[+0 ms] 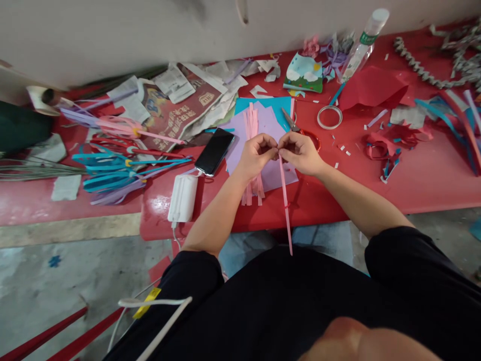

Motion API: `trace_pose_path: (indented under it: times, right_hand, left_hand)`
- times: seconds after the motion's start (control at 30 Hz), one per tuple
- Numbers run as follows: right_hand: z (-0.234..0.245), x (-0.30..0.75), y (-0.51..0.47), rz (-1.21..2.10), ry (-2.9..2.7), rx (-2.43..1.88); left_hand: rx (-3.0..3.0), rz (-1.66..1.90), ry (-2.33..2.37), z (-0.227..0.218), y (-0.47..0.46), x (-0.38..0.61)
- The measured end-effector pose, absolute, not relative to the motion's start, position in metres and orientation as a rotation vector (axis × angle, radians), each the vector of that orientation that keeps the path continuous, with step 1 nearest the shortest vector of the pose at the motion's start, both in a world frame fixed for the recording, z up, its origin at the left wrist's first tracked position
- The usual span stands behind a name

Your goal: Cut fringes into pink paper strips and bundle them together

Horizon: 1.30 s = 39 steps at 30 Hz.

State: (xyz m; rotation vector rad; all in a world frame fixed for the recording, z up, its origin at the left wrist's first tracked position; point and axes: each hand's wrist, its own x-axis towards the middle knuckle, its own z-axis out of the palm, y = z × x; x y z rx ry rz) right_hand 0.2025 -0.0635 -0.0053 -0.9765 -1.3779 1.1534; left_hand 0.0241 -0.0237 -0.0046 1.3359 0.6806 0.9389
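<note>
A narrow pink paper strip (285, 198) hangs down from my fingertips toward my lap. My left hand (257, 156) and my right hand (300, 152) meet at its upper end, both pinched closed there. Exactly how the tip is folded or twisted is hidden by the fingers. Beneath my hands are purple paper sheets (271, 181) and a blue sheet (245, 104). A bunch of fringed pink paper strips (251, 118) lies on the purple sheets, partly covered by my left hand. Orange-handled scissors (290, 120) rest just beyond my right hand.
Left of my hands lie a black phone (215, 152), a white power bank (183, 197) and blue paper-strip flowers (108, 173). Newspapers (180, 108) cover the back. On the right are a tape roll (329, 117), a plastic bottle (364, 45) and red paper (372, 90).
</note>
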Motion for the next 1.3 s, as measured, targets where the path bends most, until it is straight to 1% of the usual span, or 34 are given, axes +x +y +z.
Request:
trace_pose_path:
  times: [0.27, 0.53, 0.67, 0.87, 1.3]
  right_hand:
    - [-0.007, 0.203, -0.061, 1.122, -1.385, -1.033]
    - [-0.011, 0.209, -0.057, 0.941, -1.411, -1.117]
    - [-0.009, 0.210, -0.059, 0.874, -1.498, -1.135]
    - [-0.005, 0.218, -0.060, 0.637, -1.711, -1.112]
    - [-0.016, 0.226, -0.056, 0.257, -2.077, -1.139]
  left_hand:
    - [1.248, 0.903, 0.771, -0.005, -0.020, 0.023]
    - [1.213, 0.525, 0.779, -0.004, -0.024, 0.020]
    - [1.248, 0.594, 0.766, -0.005, -0.026, 0.023]
    - [1.209, 0.697, 0.789, -0.006, -0.023, 0.021]
    - [1.174, 0.868, 0.780, -0.015, -0.018, 0.020]
